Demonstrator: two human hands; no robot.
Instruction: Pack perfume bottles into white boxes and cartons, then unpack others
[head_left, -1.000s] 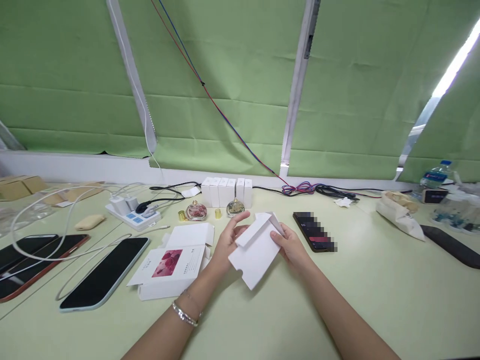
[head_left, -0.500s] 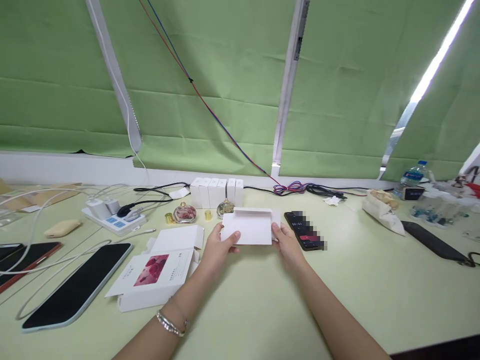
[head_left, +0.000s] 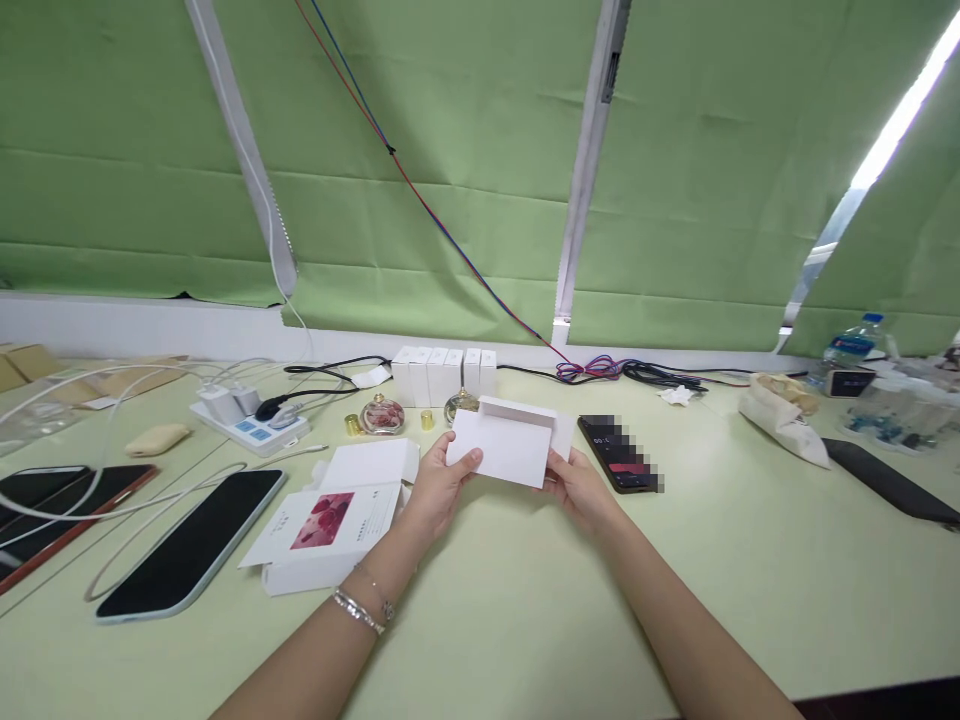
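A plain white folded cardboard piece point(head_left: 501, 450) is held up above the table between both my hands. My left hand point(head_left: 439, 485) grips its left end, thumb on the front face. At the right end, my right hand point(head_left: 574, 488) pinches it near a flap; most of those fingers are behind the card. Left of my hands lies an unfolded white printed box point(head_left: 337, 520) with a dark pink picture. Behind the card stand a round perfume bottle with pink contents point(head_left: 382, 415) and a second glass bottle point(head_left: 459, 405), partly hidden. Gold caps point(head_left: 427, 420) are beside them.
Several small white boxes point(head_left: 442, 375) stand in a row at the back. A phone point(head_left: 619, 455) lies to the right, a tablet point(head_left: 195, 545) to the left. A power strip point(head_left: 251, 428) with cables sits back left. A cloth pouch point(head_left: 784, 420) and water bottle point(head_left: 855, 340) are far right.
The white card has tilted, its right end now lower than its left. Both hands keep hold of it. The whole view has shifted slightly to the left.
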